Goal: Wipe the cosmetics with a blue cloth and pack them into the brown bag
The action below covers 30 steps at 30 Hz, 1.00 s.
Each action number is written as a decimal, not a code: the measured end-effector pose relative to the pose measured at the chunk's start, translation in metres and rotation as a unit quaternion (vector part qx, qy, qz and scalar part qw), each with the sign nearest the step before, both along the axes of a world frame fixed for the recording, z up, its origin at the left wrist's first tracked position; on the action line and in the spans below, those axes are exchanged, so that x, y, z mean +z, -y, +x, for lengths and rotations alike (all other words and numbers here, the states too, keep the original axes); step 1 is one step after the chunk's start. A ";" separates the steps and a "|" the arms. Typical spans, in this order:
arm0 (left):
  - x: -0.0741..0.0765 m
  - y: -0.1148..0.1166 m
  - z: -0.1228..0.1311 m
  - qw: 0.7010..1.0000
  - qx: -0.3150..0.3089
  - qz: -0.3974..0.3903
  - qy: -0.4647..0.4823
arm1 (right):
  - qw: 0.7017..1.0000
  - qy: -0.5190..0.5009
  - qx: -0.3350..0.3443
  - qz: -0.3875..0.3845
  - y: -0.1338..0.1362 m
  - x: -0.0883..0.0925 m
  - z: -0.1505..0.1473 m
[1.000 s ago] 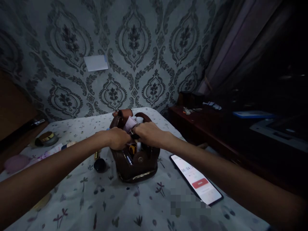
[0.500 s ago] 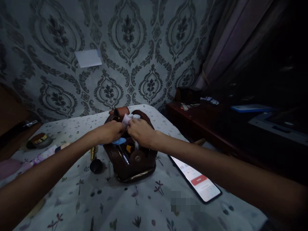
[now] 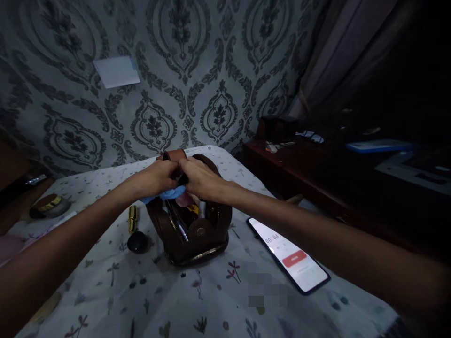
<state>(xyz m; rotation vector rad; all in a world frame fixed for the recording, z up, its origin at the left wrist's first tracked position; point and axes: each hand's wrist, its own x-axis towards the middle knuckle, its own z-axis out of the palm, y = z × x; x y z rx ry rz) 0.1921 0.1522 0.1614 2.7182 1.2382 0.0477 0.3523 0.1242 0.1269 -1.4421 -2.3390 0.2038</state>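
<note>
An open brown bag [image 3: 199, 232] stands on the patterned bed sheet. At its far end my left hand [image 3: 155, 177] is closed on the rim, by the brown strap [image 3: 175, 155]. Right beside it, my right hand [image 3: 200, 177] is closed too, its fingertips meeting the left hand's at the bag's far edge; the exact grip is partly hidden. A blue cloth-like thing [image 3: 172, 193] pokes out under my left hand. Inside the opening show a slim pen-like stick [image 3: 182, 231], something yellow [image 3: 193, 209] and a pale tube-like item [image 3: 202, 209].
A gold tube [image 3: 132, 219] and a round black item [image 3: 137, 242] lie left of the bag. To its right is a lit phone [image 3: 292, 258] with a timer. A gold-banded jar [image 3: 51, 205] sits at far left. A dark red wooden surface [image 3: 292, 162] borders the right side.
Both hands have shifted to the bag's far rim and drawn together. The pink packet and white caps between them no longer show. The view has tilted slightly.
</note>
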 end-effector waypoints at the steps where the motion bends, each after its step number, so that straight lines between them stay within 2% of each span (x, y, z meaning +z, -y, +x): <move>1: 0.001 0.000 0.001 1.000 0.005 0.003 -0.008 | 1.000 -0.008 -0.004 -0.005 0.001 0.001 0.000; 5: 0.000 0.000 0.005 0.999 0.020 0.028 -0.026 | 0.999 -0.025 -0.019 -0.041 0.004 0.006 0.000; 8: -0.002 0.000 0.004 0.999 0.020 0.026 0.001 | 0.997 -0.023 -0.029 -0.063 0.005 0.007 -0.001; 11: -0.004 0.000 0.003 0.999 0.015 0.032 0.028 | 0.997 -0.028 -0.029 -0.067 0.007 0.007 -0.003; 15: -0.006 0.003 0.003 0.999 0.024 0.049 0.002 | 0.998 -0.022 -0.033 -0.056 0.016 0.011 0.000; 19: -0.009 0.004 0.002 0.997 0.029 0.066 -0.003 | 0.989 0.137 -0.001 -0.064 0.027 0.020 0.006; 23: -0.012 0.002 0.000 0.996 0.043 0.079 -0.014 | 0.946 0.295 0.077 -0.113 0.032 0.027 0.006; 27: -0.013 0.002 -0.002 0.994 0.051 0.086 -0.036 | 0.913 0.354 0.128 -0.157 0.032 0.027 0.002; 30: -0.013 0.003 -0.001 0.993 0.064 0.087 -0.037 | 0.905 0.359 0.141 -0.180 0.030 0.027 0.001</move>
